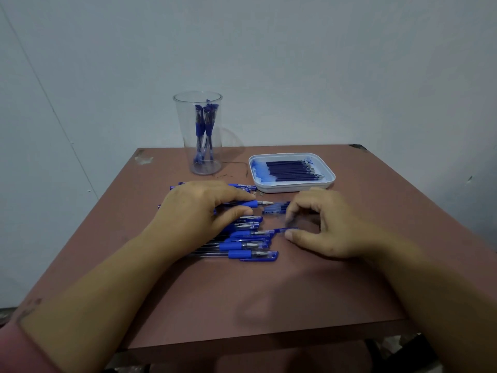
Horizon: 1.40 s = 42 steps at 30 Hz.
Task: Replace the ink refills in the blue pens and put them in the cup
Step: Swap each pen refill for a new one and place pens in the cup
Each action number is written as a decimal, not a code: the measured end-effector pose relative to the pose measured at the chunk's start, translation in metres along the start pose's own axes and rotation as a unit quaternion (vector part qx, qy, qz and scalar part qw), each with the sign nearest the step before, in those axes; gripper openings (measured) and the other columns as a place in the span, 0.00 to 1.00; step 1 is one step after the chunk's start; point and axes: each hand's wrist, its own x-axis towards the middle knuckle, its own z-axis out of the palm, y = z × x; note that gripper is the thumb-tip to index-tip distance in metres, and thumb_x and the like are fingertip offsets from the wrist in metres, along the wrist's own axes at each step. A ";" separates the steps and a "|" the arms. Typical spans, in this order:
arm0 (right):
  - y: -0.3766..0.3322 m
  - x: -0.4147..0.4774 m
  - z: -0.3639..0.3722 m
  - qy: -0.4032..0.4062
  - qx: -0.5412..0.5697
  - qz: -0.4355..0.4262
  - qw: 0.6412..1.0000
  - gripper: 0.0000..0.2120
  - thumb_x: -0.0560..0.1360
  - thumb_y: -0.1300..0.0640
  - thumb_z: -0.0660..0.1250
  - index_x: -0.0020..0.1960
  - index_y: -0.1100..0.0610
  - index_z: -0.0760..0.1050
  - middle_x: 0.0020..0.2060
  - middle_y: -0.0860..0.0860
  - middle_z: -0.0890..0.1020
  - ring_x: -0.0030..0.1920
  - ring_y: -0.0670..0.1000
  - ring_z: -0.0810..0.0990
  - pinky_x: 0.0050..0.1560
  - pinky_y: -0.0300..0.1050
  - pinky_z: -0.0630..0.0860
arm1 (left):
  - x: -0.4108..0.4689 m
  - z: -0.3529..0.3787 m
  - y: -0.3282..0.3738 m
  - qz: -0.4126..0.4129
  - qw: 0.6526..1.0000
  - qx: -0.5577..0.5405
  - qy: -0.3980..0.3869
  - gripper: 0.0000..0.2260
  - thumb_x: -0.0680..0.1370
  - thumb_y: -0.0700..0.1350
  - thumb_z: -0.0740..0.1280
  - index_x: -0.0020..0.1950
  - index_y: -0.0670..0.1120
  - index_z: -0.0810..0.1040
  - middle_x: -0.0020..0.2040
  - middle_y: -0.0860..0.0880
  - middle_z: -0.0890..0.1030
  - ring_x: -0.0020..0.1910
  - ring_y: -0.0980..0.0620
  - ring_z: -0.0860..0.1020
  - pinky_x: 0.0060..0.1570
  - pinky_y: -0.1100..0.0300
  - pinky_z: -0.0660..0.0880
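Pen [243, 203] gripped in left hand [199, 208], cup [198, 135] behind

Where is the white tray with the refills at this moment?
In the head view, the white tray lies on the far right part of the table, right of the clear cup and just beyond the right hand.

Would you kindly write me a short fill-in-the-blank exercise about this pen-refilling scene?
1. The clear cup at the back of the table already holds several blue ____.
2. The spare refills lie side by side in a white ____.
3. The hand gripping the uncapped pen is the person's ____ one.
Missing words: pens; tray; left.
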 end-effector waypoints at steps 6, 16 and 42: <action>-0.013 0.010 0.013 0.120 0.030 -0.032 0.992 0.12 0.76 0.44 0.63 0.49 0.49 0.80 0.40 0.40 0.80 0.43 0.45 0.78 0.43 0.40 0.74 | -0.001 0.004 0.001 0.007 1.000 -0.015 -0.002 0.18 0.75 0.64 0.62 0.58 0.57 0.83 0.47 0.60 0.84 0.45 0.69 0.74 0.43 0.75 0.69; -0.013 0.014 0.024 0.153 0.039 -0.063 0.985 0.05 0.73 0.56 0.71 0.49 0.55 0.81 0.42 0.44 0.83 0.44 0.44 0.80 0.46 0.39 0.76 | -0.001 0.007 0.006 0.021 1.000 -0.021 0.009 0.16 0.76 0.60 0.63 0.56 0.55 0.84 0.45 0.58 0.84 0.41 0.63 0.78 0.40 0.72 0.70; -0.019 0.009 0.020 0.140 0.087 -0.017 0.986 0.12 0.74 0.50 0.71 0.56 0.42 0.74 0.45 0.40 0.79 0.43 0.45 0.78 0.45 0.31 0.72 | -0.002 0.009 0.004 0.019 0.999 0.008 0.025 0.16 0.77 0.60 0.62 0.57 0.55 0.83 0.46 0.58 0.84 0.42 0.66 0.74 0.41 0.70 0.70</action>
